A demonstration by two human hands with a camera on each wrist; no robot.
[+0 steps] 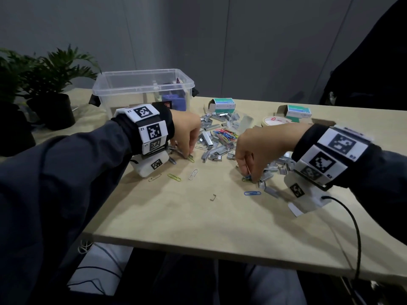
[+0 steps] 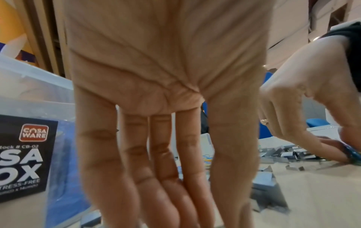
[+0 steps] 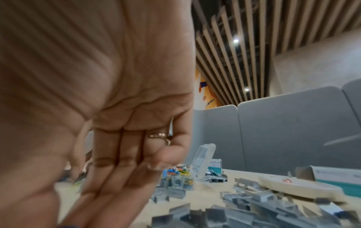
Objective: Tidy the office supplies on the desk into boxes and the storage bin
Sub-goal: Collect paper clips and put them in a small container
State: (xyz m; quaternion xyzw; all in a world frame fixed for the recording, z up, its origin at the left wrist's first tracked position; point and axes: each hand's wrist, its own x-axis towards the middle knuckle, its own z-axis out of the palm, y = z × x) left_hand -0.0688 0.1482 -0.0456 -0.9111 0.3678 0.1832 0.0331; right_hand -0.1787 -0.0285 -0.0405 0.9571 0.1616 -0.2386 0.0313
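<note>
Two hands pick shiny paper clips off a pale wooden desk (image 1: 198, 216).

The left hand (image 1: 187, 128) points its fingers down, tips pinching a thin green clip (image 1: 191, 159). The right hand (image 1: 255, 148) curls down and pinches a bent blue clip (image 1: 246, 178). Between them lie grey metal staple blocks (image 1: 217, 150) and a bright clip pile (image 1: 225, 134). The see-through plastic bin (image 1: 143, 89) stands behind the left hand, with two little card boxes (image 1: 224, 104) to its right.
</note>
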